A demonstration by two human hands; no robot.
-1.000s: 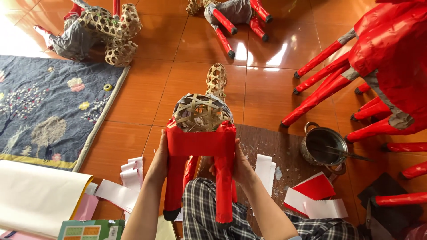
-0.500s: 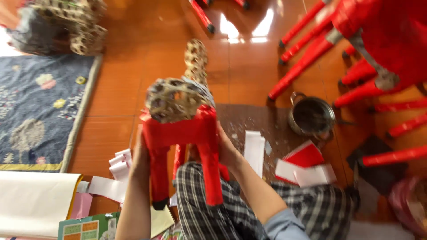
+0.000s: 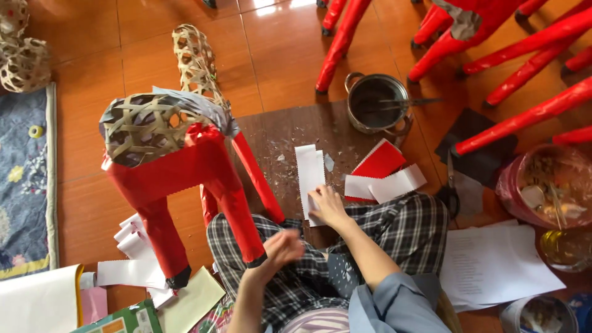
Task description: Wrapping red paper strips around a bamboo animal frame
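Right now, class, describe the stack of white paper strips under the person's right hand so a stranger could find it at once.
Start at the dark brown mat on the orange tiled floor, just below the metal pot. The white paper strips lie upright on it, with the right hand on their lower end. Unlike the red-and-white sheets beside them, they are plain white, narrow and have zigzag edges.

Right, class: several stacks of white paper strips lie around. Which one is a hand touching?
The stack on the dark mat, just ahead of the checked knee: the right hand rests on its near end. The others lie untouched.
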